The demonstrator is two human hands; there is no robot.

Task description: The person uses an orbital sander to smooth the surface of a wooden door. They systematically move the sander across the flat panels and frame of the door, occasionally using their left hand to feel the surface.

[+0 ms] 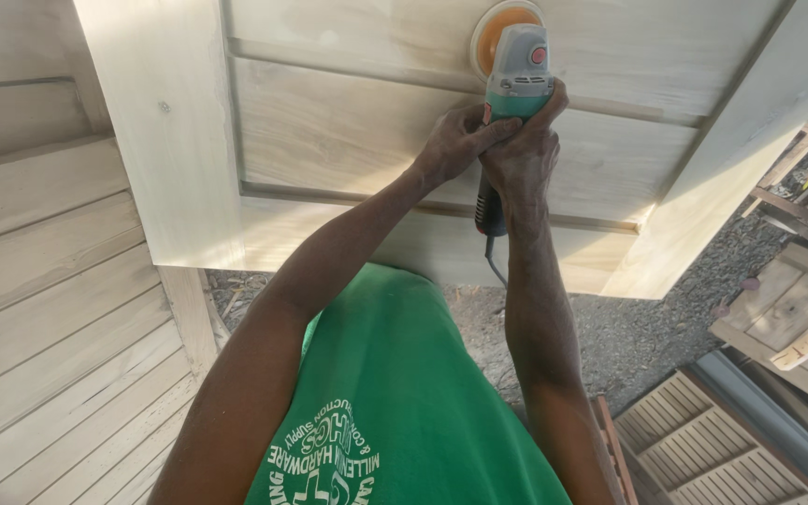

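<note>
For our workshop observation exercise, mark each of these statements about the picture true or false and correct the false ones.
1. Both hands grip the power sander. True: left hand and right hand wrap its body.
2. The sanding disc is blue. False: it is orange.
3. The disc rests on a pale wooden door panel. True.
4. The person wears a red shirt. False: the shirt is green.
5. The ground below is tiled. False: it looks like gravel.

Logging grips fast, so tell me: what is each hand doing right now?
Left hand: closed around the sander body.
Right hand: closed around the sander's handle, just behind the left.
</note>
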